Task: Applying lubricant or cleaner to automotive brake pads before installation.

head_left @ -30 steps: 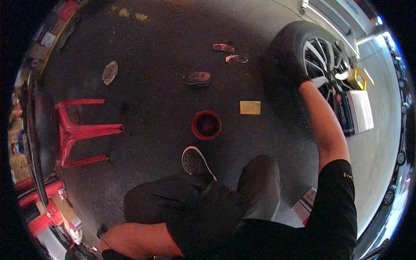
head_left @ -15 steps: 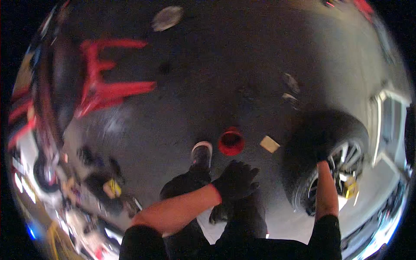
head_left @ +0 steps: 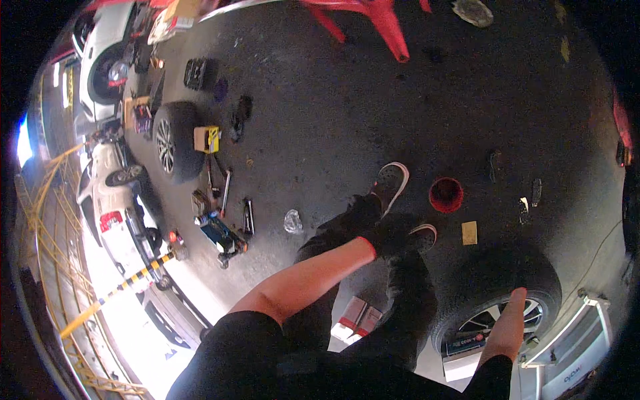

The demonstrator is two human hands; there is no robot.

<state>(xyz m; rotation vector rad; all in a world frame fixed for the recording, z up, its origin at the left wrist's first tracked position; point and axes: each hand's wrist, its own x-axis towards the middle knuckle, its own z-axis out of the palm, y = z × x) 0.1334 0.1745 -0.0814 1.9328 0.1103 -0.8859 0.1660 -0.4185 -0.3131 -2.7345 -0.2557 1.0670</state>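
My left hand (head_left: pixel 395 240), in a dark glove, hangs over my trouser legs near my shoes. Its fingers merge with the dark cloth behind and I cannot make out what they do. On the right, my right hand (head_left: pixel 516 272), also dark-gloved, is at the upper side of a black tyre (head_left: pixel 460 293) on a spoked wheel. Glove and rubber blend together, so its fingers are hidden from me. A box (head_left: pixel 465 343) with a dark top and white side sits by the wheel's rim. Beyond my feet stands a red bucket (head_left: pixel 446 195), with a tan rectangular piece (head_left: pixel 470 233) near it.
Another wheel (head_left: pixel 175 142) stands at left beside a yellow box (head_left: pixel 207 139). Scattered hand tools (head_left: pixel 223 230) and a crumpled clear plastic piece (head_left: pixel 293 221) lie on the floor. Red stool legs (head_left: pixel 390 33) show at the far edge, and a white frame (head_left: pixel 593 313) stands right.
The view has swung left, bringing the other wheel, tools and parked cars into sight. My left hand, spread before, now hangs against my legs. My right hand stays at the tyre.
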